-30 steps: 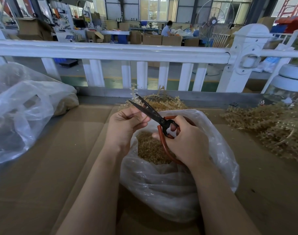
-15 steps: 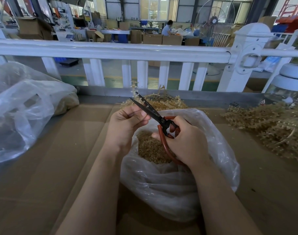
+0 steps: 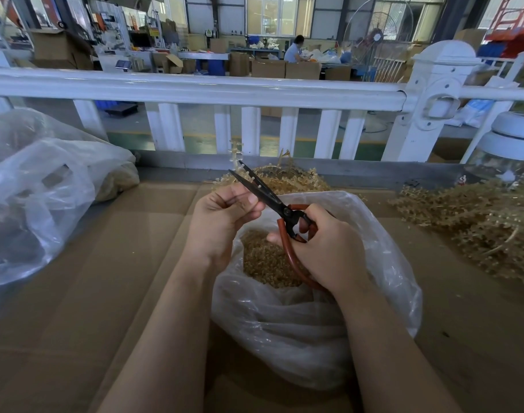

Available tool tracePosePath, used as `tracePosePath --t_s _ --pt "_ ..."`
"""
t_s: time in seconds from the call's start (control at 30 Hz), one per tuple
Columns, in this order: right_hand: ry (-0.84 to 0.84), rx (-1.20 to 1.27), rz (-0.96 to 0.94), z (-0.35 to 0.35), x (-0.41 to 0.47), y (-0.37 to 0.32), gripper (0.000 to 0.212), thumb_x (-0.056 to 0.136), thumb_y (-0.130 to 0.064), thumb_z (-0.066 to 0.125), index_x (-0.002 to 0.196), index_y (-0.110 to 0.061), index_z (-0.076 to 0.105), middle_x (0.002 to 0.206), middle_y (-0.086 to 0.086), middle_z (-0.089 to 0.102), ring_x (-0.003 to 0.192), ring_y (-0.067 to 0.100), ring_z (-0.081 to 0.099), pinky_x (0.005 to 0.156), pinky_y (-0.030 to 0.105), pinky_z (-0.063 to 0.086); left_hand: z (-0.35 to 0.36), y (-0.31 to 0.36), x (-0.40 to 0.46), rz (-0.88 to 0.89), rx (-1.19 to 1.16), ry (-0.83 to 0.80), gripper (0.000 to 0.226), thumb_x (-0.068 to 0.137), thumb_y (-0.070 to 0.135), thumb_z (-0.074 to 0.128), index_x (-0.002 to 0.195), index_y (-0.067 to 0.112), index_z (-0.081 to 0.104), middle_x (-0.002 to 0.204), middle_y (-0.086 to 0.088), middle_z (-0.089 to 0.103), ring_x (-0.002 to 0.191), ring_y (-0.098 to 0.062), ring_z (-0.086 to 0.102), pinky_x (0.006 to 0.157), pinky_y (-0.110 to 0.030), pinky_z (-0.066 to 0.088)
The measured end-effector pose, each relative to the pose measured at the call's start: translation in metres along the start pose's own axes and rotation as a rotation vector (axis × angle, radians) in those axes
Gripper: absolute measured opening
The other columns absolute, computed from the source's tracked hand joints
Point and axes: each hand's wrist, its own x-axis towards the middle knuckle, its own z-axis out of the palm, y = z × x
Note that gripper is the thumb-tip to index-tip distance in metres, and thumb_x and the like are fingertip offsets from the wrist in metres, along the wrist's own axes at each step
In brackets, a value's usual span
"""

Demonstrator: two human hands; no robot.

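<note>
Head view, looking down over both forearms. I see the left hand (image 3: 222, 216) with its fingers (image 3: 249, 204) curled together, pinching a thin beige sprig (image 3: 233, 152) that rises just beyond the fingertips. The right hand (image 3: 326, 251) has its fingers (image 3: 313, 214) clamped through the red loops of the scissors (image 3: 265, 193). The dark blades run up and away from those fingers and pass just above the left fingers. They stand slightly apart at the tips. Whether the sprig's stem lies between the blades or just behind them, I cannot tell. Directly below both sets of fingers sits a clear bag (image 3: 299, 329), its mouth open, holding small beige cuttings (image 3: 263, 263); it rests on the cardboard-covered bench (image 3: 91, 293). Just beyond the fingers lies a heap of sprigs (image 3: 287, 180). A second heap (image 3: 478, 228) lies well to the right of the right fingers. A larger clear bag (image 3: 40, 204) lies well to the left of the left fingers.
</note>
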Motion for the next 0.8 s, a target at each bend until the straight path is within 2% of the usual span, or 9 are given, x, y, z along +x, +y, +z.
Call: tracePosePath --t_s 0.1,0.2,0.33,0.43,0.57,0.8 --pt "0.014 0.016 -0.012 0.0002 -0.0001 -0.0003 0.050 0.069 -0.080 0.059 0.076 -0.032 0.044 0.061 -0.021 0.047 0.056 -0.002 0.053 0.051 0.010 0.031 0.0005 0.0005 0.0001 0.000 -0.004 0.002 0.013 0.084 -0.004 0.061 0.089 0.005 0.069 0.075 -0.001 0.072 0.068 -0.009 0.065 0.070 -0.020 0.055" --pt "0.016 0.014 -0.030 0.0013 -0.0001 0.0013 0.051 0.070 -0.079 0.059 0.078 -0.029 0.049 0.065 -0.020 0.052 0.059 0.002 0.058 0.053 0.008 0.035 0.0003 0.0009 0.0003 -0.002 -0.011 0.018 0.015 0.087 -0.007 0.059 0.091 0.004 0.069 0.074 -0.001 0.072 0.067 -0.010 0.065 0.069 -0.019 0.055" --pt "0.022 -0.034 -0.024 0.0030 0.0001 0.0039 0.058 0.071 -0.084 0.052 0.078 -0.026 0.052 0.066 -0.015 0.058 0.061 0.004 0.060 0.053 0.016 0.046 0.0001 -0.0001 -0.0004 0.043 0.107 -0.010 0.019 0.089 -0.010 0.057 0.087 0.004 0.069 0.072 -0.002 0.070 0.069 -0.011 0.065 0.071 -0.021 0.055" --pt "0.054 -0.067 -0.020 0.0030 0.0005 0.0042 0.059 0.071 -0.086 0.049 0.079 -0.027 0.050 0.066 -0.015 0.059 0.060 0.004 0.059 0.052 0.013 0.041 0.0020 -0.0015 -0.0012 0.054 0.180 -0.046 0.021 0.091 -0.010 0.057 0.084 0.006 0.070 0.070 -0.001 0.069 0.069 -0.011 0.064 0.072 -0.022 0.054" --pt "0.066 -0.082 -0.013 0.0030 0.0006 0.0038 0.062 0.072 -0.085 0.051 0.079 -0.023 0.053 0.066 -0.014 0.060 0.060 0.005 0.060 0.052 0.020 0.047 0.0014 -0.0017 -0.0019 0.060 0.195 -0.078 0.022 0.090 -0.009 0.058 0.082 0.008 0.070 0.070 0.001 0.070 0.069 -0.010 0.064 0.072 -0.022 0.054" --pt "0.064 -0.067 -0.029 0.0018 0.0010 0.0021 0.063 0.072 -0.084 0.052 0.075 -0.021 0.052 0.062 -0.014 0.055 0.055 0.003 0.054 0.051 0.023 0.049 0.0012 -0.0026 -0.0013 0.043 0.166 -0.079 0.019 0.090 -0.008 0.059 0.086 0.006 0.070 0.072 0.001 0.070 0.069 -0.009 0.064 0.071 -0.021 0.054"
